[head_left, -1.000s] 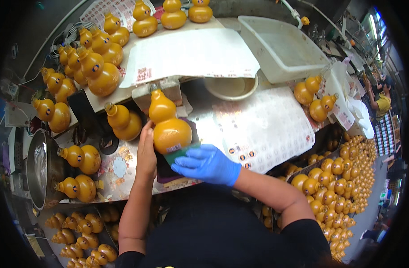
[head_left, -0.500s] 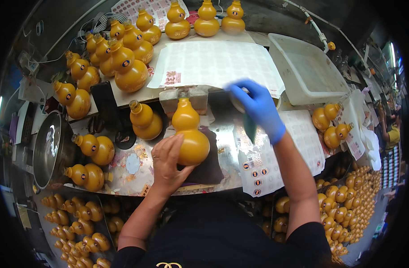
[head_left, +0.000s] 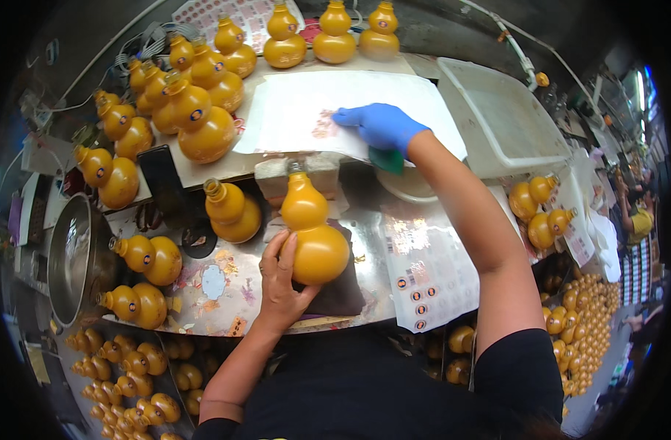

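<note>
My left hand (head_left: pixel 278 290) is curled round the lower bulb of a yellow gourd-shaped bottle (head_left: pixel 319 253). This bottle lies tilted on a dark pad (head_left: pixel 354 282), its neck against a pale block (head_left: pixel 266 176). Over a white sheet (head_left: pixel 291 95) is my right hand (head_left: pixel 379 126), in a blue glove. Its thumb and forefinger reach a patch of reddish printed decals (head_left: pixel 324 123) on that sheet. A green flat piece (head_left: pixel 387 161) sticks out under the gloved palm; its kind is unclear. Whether the fingertips pinch a decal cannot be made out.
Several gourd bottles (head_left: pixel 203 136) stand at the back left; others lie along the left edge. A metal basin (head_left: pixel 79 257) is at far left, a phone (head_left: pixel 163 180) nearby. A round decal sheet (head_left: pixel 434 293) lies right, a plastic tub (head_left: pixel 511 147) behind it. Bottles crowd the floor.
My right hand has moved left and away from me, from the sheet's right front edge to the reddish decals. The view has shifted slightly. My left hand still holds the bottle.
</note>
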The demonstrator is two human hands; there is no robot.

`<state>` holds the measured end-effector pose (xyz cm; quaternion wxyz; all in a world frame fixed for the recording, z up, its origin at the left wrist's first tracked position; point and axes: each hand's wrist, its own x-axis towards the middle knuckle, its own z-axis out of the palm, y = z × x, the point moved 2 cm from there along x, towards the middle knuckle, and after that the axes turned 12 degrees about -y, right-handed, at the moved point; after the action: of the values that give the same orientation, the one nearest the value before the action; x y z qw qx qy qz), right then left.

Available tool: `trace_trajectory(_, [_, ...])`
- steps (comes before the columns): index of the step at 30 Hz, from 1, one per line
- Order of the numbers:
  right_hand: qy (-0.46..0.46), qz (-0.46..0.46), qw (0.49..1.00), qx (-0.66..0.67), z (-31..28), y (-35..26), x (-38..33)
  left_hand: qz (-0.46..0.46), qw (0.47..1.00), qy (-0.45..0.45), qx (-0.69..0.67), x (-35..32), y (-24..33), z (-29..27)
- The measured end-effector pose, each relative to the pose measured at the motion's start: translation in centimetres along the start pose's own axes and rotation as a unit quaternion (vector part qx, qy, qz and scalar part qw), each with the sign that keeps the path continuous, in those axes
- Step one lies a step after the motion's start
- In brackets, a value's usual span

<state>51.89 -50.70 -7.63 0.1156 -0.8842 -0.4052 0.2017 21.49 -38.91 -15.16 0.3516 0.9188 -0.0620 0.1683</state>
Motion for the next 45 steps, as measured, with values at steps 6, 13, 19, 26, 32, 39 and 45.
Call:
trace_trajectory(6, [0.124, 0.057, 0.986, -0.093, 3.4, 4.5, -13.1, 0.009, 1.0, 0.008, -0.016, 0.3, 0.3, 0.1])
trace_trajectory(13, [0.243, 0.095, 0.754, 0.603, 11.0, 8.7, -14.2, 0.016, 1.0, 0.016, -0.013, 0.5, 0.5, 0.2])
trace_trajectory(19, [0.184, 0.165, 0.633, 0.733, 8.1, 7.3, -10.7, 0.019, 1.0, -0.011, -0.012, 0.5, 0.4, -0.3])
trace_trajectory(26, [0.185, 0.116, 0.665, 0.714, 9.7, 6.7, -14.4, -0.033, 0.998, -0.012, -0.044, -0.2, -0.5, -0.6])
trace_trajectory(32, [0.228, 0.108, 0.677, 0.691, 9.7, -0.1, -17.9, -0.027, 0.999, -0.033, -0.001, 0.3, 0.3, -1.6])
trace_trajectory(39, [-0.012, -0.025, 0.648, 0.761, 8.4, -13.7, -18.8, -0.048, 0.999, 0.004, 0.006, 0.4, 0.0, -1.2])
trace_trajectory(45, [0.086, 0.04, 0.723, 0.684, 12.9, -12.4, -16.1, -0.052, 0.996, 0.005, -0.07, 0.0, -0.4, -0.9])
